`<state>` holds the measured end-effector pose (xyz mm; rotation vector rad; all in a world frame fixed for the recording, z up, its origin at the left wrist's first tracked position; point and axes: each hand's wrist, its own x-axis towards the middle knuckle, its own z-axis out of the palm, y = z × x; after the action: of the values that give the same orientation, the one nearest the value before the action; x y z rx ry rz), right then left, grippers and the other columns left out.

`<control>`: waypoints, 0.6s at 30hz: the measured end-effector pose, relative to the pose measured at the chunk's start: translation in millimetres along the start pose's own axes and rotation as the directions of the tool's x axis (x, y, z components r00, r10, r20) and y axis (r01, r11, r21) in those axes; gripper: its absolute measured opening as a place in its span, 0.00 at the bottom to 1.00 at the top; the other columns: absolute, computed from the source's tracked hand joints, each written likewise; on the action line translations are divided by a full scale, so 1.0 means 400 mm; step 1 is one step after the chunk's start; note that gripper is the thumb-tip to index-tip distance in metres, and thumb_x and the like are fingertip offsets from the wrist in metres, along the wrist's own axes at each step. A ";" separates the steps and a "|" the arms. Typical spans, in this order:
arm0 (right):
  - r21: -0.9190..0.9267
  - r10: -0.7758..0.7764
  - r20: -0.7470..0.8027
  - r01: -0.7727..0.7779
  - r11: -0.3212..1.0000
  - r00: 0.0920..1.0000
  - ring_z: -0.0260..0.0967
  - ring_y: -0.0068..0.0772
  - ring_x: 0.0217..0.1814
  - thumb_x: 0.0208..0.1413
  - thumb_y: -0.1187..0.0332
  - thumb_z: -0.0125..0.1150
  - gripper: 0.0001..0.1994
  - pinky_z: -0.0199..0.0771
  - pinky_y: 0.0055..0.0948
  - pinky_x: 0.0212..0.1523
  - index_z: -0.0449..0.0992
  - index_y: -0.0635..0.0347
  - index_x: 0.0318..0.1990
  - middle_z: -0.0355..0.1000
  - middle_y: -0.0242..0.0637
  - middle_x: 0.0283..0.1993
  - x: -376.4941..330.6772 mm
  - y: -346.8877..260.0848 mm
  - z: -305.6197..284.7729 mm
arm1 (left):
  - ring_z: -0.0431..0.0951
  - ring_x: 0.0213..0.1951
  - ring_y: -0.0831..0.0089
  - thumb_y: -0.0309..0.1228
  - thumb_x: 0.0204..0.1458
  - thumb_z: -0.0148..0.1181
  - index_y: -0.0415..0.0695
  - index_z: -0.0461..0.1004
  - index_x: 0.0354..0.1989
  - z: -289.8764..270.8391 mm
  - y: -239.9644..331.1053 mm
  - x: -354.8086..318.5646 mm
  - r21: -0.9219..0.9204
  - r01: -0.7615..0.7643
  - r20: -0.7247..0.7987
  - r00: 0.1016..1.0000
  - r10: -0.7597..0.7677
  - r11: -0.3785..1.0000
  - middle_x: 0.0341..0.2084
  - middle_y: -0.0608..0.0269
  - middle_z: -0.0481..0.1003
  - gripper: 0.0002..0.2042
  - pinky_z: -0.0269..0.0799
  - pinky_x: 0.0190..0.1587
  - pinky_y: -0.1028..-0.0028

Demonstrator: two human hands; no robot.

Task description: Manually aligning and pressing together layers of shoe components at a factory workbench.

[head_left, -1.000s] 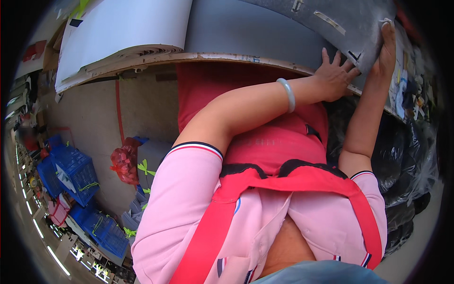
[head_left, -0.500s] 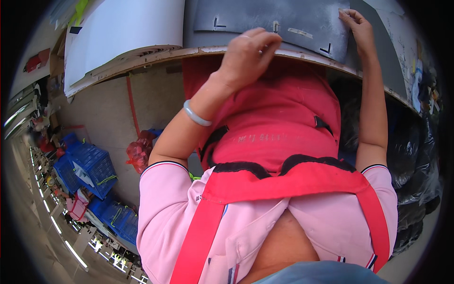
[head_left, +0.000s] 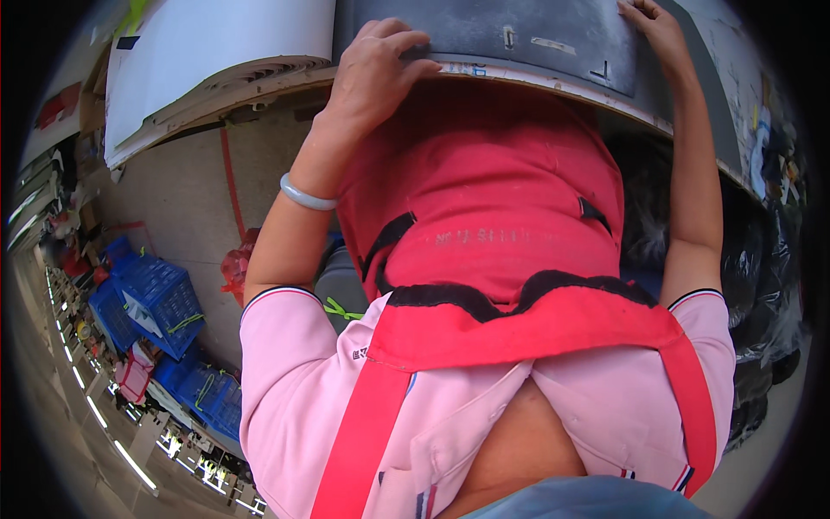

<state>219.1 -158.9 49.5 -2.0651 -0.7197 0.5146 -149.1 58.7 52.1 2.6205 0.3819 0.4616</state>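
Observation:
A dark grey sheet (head_left: 484, 43) with small slots, L-shaped marks and a pale dusty surface lies on the worktable (head_left: 536, 76) in front of me. My left hand (head_left: 376, 69), a pale bangle on its forearm, is over the sheet's near left part. Its thumb and forefinger are spread apart, and it covers that corner. At the sheet's far right edge, my right hand (head_left: 661, 30) has its thumb and fingers closed on the border. The fingertips there are partly cut off by the picture's top.
Large white sheets (head_left: 233, 39) lie stacked at the table's left, their near edge curling. Below left stand blue plastic crates (head_left: 160, 298) and a red plastic bag (head_left: 235, 272). Black plastic bags (head_left: 752, 277) fill the lower right. Against the table hangs my red apron (head_left: 501, 190).
My left hand has moved left, from near the sheet's middle slot to its left corner, and its thumb and forefinger have spread. My right hand stays at the right edge.

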 end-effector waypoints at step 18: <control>-0.022 -0.048 0.020 0.048 0.999 0.999 0.64 0.17 0.28 0.57 0.68 0.64 0.05 0.64 0.22 0.31 0.79 0.59 0.33 0.72 0.25 0.27 0.025 0.049 0.004 | 0.76 0.41 0.58 0.30 0.49 0.68 0.44 0.81 0.35 0.036 -0.015 -0.017 -0.005 -0.065 -0.138 0.988 0.063 0.998 0.33 0.61 0.77 0.06 0.74 0.43 0.63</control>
<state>231.6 -160.4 31.3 -2.0606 -0.7878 0.5026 -150.7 56.0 35.4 2.6055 0.3392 0.6672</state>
